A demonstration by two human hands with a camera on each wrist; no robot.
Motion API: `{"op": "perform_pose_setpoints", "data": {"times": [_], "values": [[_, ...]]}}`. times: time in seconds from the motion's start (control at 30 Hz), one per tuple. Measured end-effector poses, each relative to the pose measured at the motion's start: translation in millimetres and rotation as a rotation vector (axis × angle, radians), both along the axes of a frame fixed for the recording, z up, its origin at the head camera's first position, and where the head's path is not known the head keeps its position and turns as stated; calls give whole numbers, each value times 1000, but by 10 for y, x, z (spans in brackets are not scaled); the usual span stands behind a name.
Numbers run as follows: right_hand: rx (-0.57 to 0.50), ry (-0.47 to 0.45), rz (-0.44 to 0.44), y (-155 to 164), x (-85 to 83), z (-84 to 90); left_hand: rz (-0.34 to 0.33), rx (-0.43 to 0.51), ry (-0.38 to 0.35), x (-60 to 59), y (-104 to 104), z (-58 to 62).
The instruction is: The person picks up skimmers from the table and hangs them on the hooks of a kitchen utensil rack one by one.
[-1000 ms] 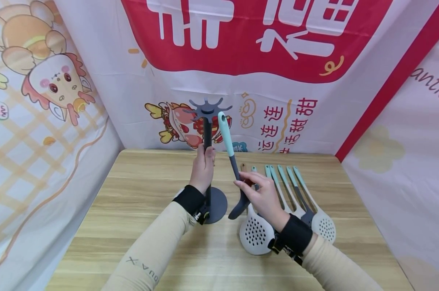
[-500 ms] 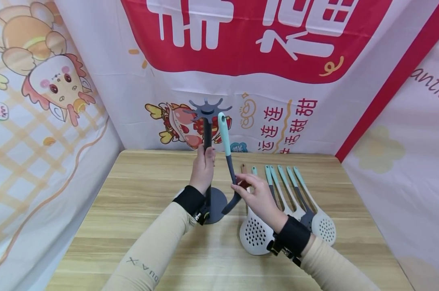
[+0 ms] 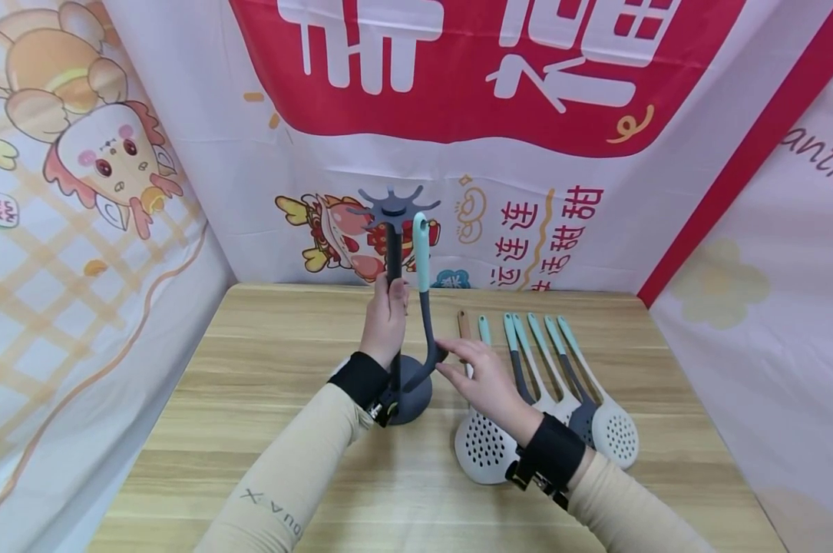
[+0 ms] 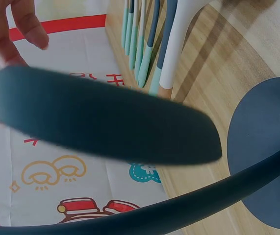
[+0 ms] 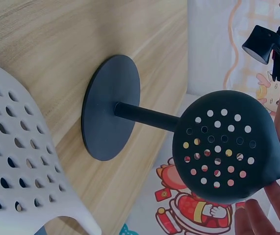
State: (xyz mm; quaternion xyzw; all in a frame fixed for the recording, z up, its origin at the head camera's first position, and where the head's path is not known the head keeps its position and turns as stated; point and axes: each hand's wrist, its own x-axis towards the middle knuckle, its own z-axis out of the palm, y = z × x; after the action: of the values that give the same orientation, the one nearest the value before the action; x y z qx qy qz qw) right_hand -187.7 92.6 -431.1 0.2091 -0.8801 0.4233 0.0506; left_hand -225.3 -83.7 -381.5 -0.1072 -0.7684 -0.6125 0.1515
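My left hand (image 3: 383, 319) grips the black pole of a utensil stand (image 3: 395, 253), which has a round base (image 4: 257, 127) and a ring of hooks (image 3: 393, 206) at the top. A dark slotted skimmer (image 3: 422, 261) with a mint handle is upright beside the pole, its holed round head (image 5: 206, 161) low near the base. Thumb and fingers of my right hand (image 3: 481, 376) pinch it where head and neck meet. The handle's holed end (image 3: 421, 220) is right at one hook in the head view. Seen from the left wrist, the skimmer head (image 4: 105, 117) shows edge-on.
To the right, several utensils lie side by side on the wooden table (image 3: 271, 369), mint handles pointing back and one brown handle (image 3: 463, 322) among them. A large white skimmer (image 3: 485, 449) lies nearest the stand. Printed cloth (image 3: 202, 153) hangs behind and at both sides.
The right hand has moved a little left with the skimmer. Its handle has gone from slanted to nearly upright, and its head has swung toward the stand's base. The left hand stays on the pole.
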Motion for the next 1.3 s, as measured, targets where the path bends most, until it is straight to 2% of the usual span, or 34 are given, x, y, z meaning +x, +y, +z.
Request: {"op": "perform_pose_setpoints", "data": {"times": [0.17,0.33,0.77,1.0,1.3], "values": [[9,-17,31,-9,-8,-22,5,6,-17,-169,-15,-216],[-7,-23,54,-7,-4,-22,14,13,5,-197,-17,-274],[-31,-41,66,-3,-33,-52,10,10,29,-189,-12,-270],[-48,-88,75,38,-30,-35,19,4,28,-190,-13,-272],[33,-128,-21,161,-100,-134,3,21,10,-206,-12,-286]]}}
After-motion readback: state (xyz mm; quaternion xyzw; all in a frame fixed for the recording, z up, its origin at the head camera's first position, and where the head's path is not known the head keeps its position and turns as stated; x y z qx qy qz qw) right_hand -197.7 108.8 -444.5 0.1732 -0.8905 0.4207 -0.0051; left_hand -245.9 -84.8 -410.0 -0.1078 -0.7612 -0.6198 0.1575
